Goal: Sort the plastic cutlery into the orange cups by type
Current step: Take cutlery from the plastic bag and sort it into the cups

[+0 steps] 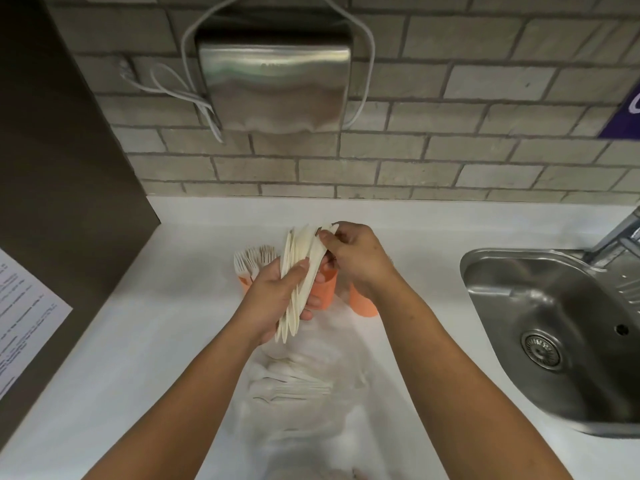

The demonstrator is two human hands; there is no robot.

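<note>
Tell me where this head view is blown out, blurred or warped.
Head view: the white countertop is blown out, nearly swallowing the loose cutlery pile; head view, brick wall courses bow from wide-angle distortion; soft glare on the steel hand dryer; the held knives look fairly sharp.

a fanned bundle of cream plastic knives (298,278) tilts upright in the left hand (273,296), tips pinched by the right hand (356,258). behind stand three orange cups: left cup (244,284) holds forks (254,258), tines up; middle cup (327,289) and right cup (361,303) are partly hidden. more white cutlery (291,386) lies heaped nearer.
</note>
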